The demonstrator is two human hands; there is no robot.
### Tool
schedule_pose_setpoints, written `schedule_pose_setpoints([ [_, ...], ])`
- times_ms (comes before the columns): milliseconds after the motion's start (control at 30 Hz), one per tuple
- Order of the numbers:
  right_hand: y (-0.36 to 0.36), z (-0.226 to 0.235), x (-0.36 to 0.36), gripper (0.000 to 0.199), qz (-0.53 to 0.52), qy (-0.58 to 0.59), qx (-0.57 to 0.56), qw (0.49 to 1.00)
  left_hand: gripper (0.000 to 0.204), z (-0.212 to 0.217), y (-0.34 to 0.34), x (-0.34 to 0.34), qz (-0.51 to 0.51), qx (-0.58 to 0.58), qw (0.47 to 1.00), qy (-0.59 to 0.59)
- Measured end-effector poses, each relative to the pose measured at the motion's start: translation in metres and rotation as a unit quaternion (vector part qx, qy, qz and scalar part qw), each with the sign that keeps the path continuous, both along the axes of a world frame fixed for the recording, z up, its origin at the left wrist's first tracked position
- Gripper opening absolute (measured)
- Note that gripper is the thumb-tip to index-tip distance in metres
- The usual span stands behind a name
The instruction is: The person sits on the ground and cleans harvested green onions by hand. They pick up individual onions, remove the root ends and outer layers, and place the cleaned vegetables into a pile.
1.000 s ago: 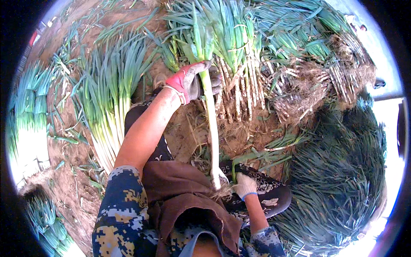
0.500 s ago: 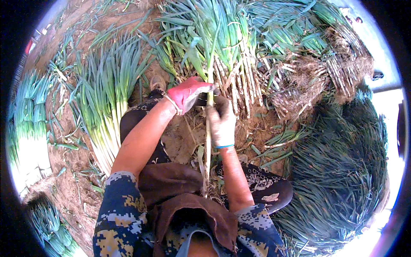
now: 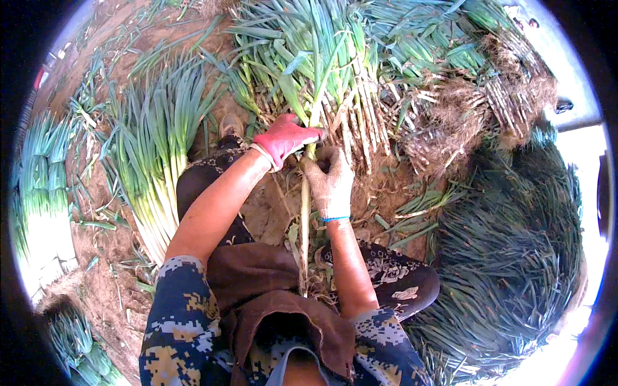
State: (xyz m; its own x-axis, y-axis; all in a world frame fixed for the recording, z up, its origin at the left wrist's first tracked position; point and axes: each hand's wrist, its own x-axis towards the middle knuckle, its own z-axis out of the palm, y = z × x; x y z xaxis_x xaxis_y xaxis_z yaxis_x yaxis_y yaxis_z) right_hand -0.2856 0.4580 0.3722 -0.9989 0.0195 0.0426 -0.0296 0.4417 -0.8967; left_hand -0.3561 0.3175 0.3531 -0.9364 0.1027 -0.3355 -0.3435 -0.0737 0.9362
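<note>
A long green onion (image 3: 305, 222) runs upright through the picture, its roots near my lap and its green leaves pointing away. My left hand (image 3: 288, 138), in a pink-red glove, is closed round the stalk where white turns to green. Just below it, my right hand (image 3: 329, 180), in a dirty pale glove with a blue band at the wrist, pinches the same stalk. A loose dry leaf strip hangs beside the stalk. Ahead of both hands lies a heap of unpeeled green onions (image 3: 360, 116) with soil-stained stems.
Cleaned green onions (image 3: 164, 141) lie at the left, with tied bundles (image 3: 48, 193) farther left. A large dark green leaf pile (image 3: 508, 257) fills the right. Rooty onion bundles (image 3: 444, 122) lie at the far right. Leaf scraps litter the brown soil (image 3: 106, 257).
The onion's lower stem has shifted slightly left. My right hand has moved a little left along with it, and my left hand stays on the stalk.
</note>
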Motion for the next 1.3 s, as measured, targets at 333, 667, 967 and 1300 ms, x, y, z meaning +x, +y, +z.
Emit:
schedule_pose_setpoints([
  [333,0.012,0.048,0.067,0.018,0.365,-0.049,-0.037,0.929,0.029,0.0,0.008,-0.002,0.01,-0.059,0.997,0.04],
  [667,0.16,0.08,0.142,0.024,0.304,-0.009,-0.433,0.849,0.025,-0.009,0.008,0.001,0.002,0.105,0.991,-0.088],
  [967,0.14,-0.03,0.095,0.045,-0.083,-0.044,-0.235,0.967,0.041,-0.016,0.014,0.03,-0.03,0.243,0.967,-0.067],
  [1300,0.055,-0.029,0.141,0.033,0.096,-0.316,-0.491,0.806,0.049,-0.005,0.055,0.105,-0.062,0.31,0.939,-0.133],
])
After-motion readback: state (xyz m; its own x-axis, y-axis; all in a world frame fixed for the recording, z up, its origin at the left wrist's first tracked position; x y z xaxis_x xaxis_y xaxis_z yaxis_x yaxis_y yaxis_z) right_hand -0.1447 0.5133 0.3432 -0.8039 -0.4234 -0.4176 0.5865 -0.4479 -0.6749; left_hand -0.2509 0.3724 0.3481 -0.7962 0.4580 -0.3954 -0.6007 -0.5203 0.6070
